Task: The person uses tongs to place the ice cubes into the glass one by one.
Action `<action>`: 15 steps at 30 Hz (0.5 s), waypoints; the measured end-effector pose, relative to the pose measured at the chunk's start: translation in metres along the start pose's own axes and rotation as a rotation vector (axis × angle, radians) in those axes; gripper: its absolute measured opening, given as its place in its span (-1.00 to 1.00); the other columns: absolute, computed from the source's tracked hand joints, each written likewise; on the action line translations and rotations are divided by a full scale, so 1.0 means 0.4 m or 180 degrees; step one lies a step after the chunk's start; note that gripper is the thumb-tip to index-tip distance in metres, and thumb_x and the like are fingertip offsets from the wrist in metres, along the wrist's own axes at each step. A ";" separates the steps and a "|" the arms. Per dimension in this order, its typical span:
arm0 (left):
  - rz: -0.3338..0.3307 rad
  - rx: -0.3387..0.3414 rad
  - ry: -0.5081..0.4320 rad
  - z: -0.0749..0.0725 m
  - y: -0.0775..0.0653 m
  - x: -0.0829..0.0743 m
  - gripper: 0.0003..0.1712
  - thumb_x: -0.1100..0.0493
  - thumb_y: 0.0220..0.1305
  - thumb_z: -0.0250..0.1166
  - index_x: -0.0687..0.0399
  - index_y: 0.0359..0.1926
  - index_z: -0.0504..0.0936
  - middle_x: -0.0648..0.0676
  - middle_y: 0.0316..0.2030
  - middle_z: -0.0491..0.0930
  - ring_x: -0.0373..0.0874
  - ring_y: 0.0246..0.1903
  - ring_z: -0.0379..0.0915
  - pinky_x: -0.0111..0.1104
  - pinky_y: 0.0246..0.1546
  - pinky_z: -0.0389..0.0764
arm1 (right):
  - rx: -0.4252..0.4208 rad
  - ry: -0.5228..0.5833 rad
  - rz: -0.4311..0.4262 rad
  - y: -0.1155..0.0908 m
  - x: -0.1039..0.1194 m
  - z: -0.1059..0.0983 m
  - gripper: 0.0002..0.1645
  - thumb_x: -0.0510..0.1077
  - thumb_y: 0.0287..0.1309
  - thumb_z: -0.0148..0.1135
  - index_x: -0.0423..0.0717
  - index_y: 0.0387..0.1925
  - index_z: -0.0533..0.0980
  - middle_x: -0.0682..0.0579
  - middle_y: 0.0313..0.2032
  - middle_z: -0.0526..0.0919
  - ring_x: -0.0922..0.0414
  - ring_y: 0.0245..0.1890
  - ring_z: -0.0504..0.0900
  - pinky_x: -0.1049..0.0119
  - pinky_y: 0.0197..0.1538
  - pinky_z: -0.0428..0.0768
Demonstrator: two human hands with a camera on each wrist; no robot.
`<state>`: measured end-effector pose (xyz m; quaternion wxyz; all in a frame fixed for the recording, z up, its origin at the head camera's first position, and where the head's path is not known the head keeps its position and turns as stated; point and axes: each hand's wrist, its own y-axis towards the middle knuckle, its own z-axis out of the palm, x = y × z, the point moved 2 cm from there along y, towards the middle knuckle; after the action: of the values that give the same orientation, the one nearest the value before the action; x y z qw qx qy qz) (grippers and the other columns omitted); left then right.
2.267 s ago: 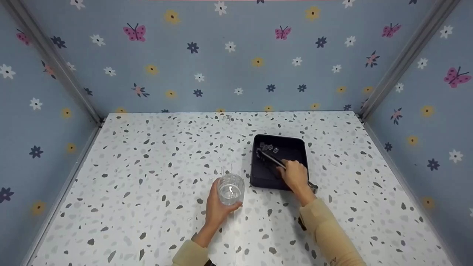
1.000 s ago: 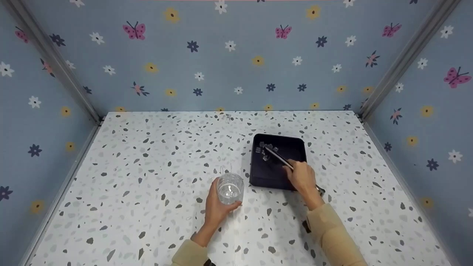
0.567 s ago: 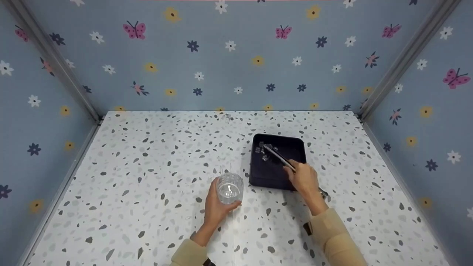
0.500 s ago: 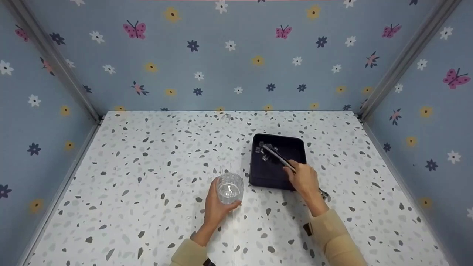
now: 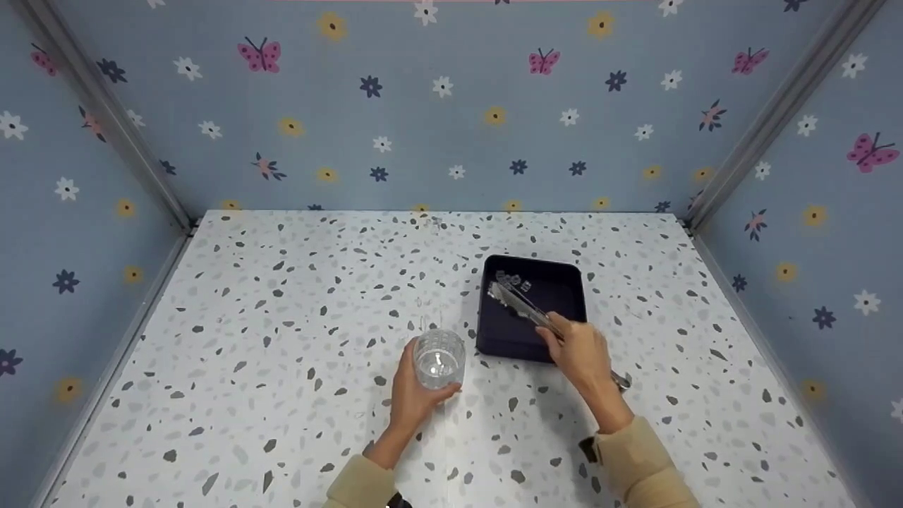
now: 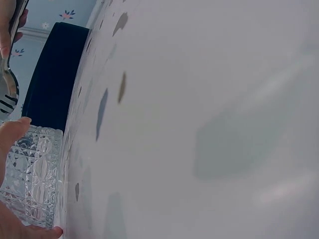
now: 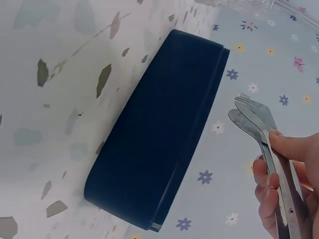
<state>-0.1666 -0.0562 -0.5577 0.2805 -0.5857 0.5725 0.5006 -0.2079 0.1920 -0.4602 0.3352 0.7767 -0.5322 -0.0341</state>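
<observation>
My left hand (image 5: 415,401) holds a clear, textured drinking glass (image 5: 441,360) standing on the table, thumb and fingers around its sides. In the left wrist view the cut pattern of the glass (image 6: 39,174) shows up close. My right hand (image 5: 582,353) grips metal tongs (image 5: 520,305) over a dark square tray (image 5: 518,348). Several small clear cubes (image 5: 515,280), like ice cubes, lie at the tray's far left. In the right wrist view the tips of the tongs (image 7: 286,194) are close together above the tray's rim; something clear seems to be between them.
The tray stands right of the glass on a white speckled table (image 5: 296,339). Blue patterned panels (image 5: 409,106) enclose the table at the back and both sides. Faint clear marks or small pieces (image 5: 430,224) show near the back edge.
The tongs, earlier lowered among the cubes, have risen and their tips have shifted slightly left and nearer. My left hand and the glass stay in place.
</observation>
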 end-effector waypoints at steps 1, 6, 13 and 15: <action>-0.0001 0.0002 -0.0002 0.000 0.000 0.000 0.16 0.11 -0.51 0.56 0.24 0.21 0.16 0.20 0.11 0.33 0.06 0.10 0.24 -0.21 0.17 0.23 | -0.0014 0.0007 -0.0018 -0.001 0.005 -0.003 -0.86 -0.10 -0.04 0.29 -0.08 -0.42 0.56 0.04 -0.69 0.53 0.12 -0.76 0.43 0.22 -0.68 0.44; 0.0021 0.0007 -0.0027 -0.001 -0.001 -0.002 0.16 0.11 -0.50 0.56 0.24 0.21 0.17 0.20 0.10 0.33 0.06 0.09 0.26 -0.20 0.17 0.24 | -0.0023 0.0065 -0.0099 -0.010 0.032 -0.016 -0.81 -0.10 -0.04 0.29 -0.08 -0.33 0.59 0.01 -0.60 0.62 0.08 -0.69 0.53 0.20 -0.63 0.51; 0.0038 -0.0004 -0.0034 -0.002 0.000 -0.004 0.16 0.11 -0.52 0.57 0.24 0.20 0.17 0.19 0.10 0.34 0.05 0.08 0.26 -0.21 0.17 0.24 | -0.0027 0.0122 -0.0265 -0.019 0.073 -0.032 -0.81 -0.08 -0.04 0.29 -0.03 -0.32 0.58 0.02 -0.57 0.62 0.11 -0.68 0.54 0.23 -0.64 0.51; 0.0023 -0.0002 -0.0037 -0.002 0.000 -0.004 0.16 0.11 -0.52 0.57 0.24 0.21 0.17 0.18 0.11 0.33 0.03 0.09 0.26 -0.22 0.17 0.24 | -0.0038 0.0150 -0.0326 -0.021 0.084 -0.034 -0.82 -0.09 -0.04 0.29 -0.03 -0.33 0.57 0.04 -0.59 0.61 0.13 -0.68 0.53 0.25 -0.65 0.51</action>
<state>-0.1662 -0.0564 -0.5560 0.2818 -0.5808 0.5728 0.5052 -0.1810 0.1720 -0.4442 0.3501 0.8015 -0.4835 -0.0362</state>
